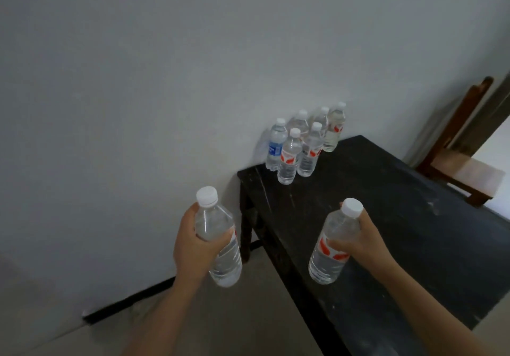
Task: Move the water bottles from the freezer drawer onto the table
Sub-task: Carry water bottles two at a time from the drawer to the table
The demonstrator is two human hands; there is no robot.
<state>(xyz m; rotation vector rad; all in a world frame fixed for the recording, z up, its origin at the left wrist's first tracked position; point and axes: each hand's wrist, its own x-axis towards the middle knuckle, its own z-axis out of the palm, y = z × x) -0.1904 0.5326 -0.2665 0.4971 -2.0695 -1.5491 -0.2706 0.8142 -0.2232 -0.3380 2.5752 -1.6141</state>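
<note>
My left hand [193,245] grips a clear water bottle [220,245] with a white cap, held upright over the floor just left of the black table [400,231]. A second clear bottle [331,248], with a red-and-white label, is in my right hand [358,239] above the table's near left part. Several more water bottles [303,143] stand upright in a cluster at the table's far left corner against the wall; one of them has a blue label [274,148]. The freezer drawer is out of view.
A white wall fills the left and back. A wooden chair [463,168] stands beyond the table's far right end. Tiled floor [220,328] lies to the left of the table, with a dark skirting strip along the wall.
</note>
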